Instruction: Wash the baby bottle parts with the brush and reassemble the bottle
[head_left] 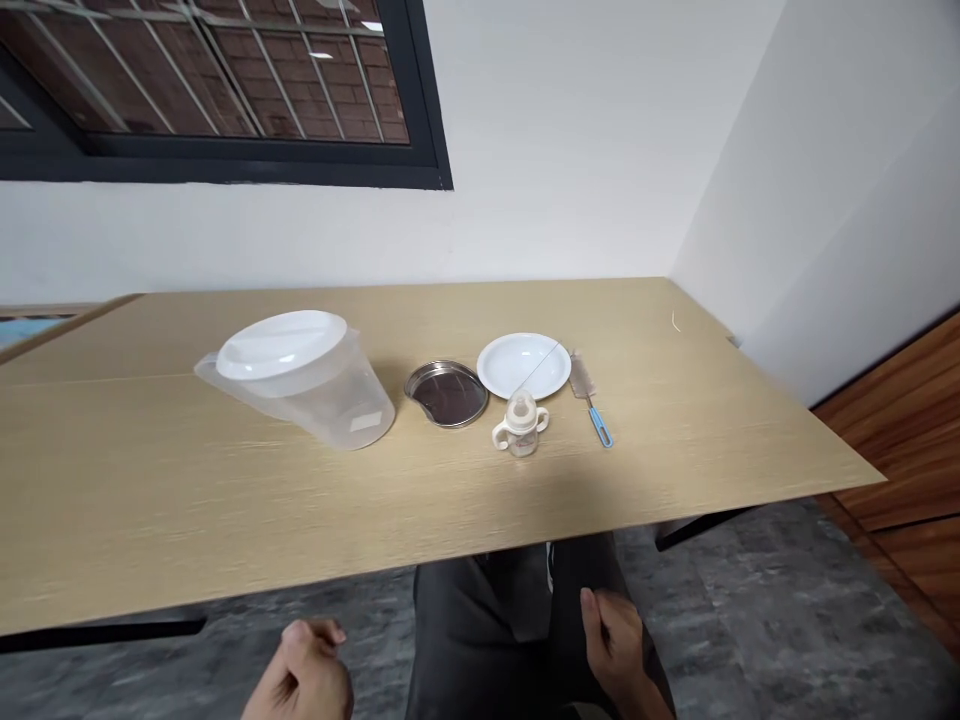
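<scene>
My left hand (306, 668) is curled closed below the table's front edge, to the left of my legs, with nothing visible in it. Over my right thigh, my right hand (616, 640) makes a loose fist that also shows nothing held. Neither hand touches the things on the table. Nearest to them stands a baby bottle (522, 428) with two cream handles, upright. Behind it lies a white plate (499, 372), with a thin straight line crossing it. A bottle brush (596, 415) with a blue handle lies to the right. Left of the bottle is a round metal tray (448, 394).
A large translucent pitcher (322, 385) with a white lid stands on the left part of the wooden table (300, 530). A thin white strip (676, 322) lies far right. Behind are a white wall and a barred window (225, 80); a wooden cabinet (900, 450) stands right.
</scene>
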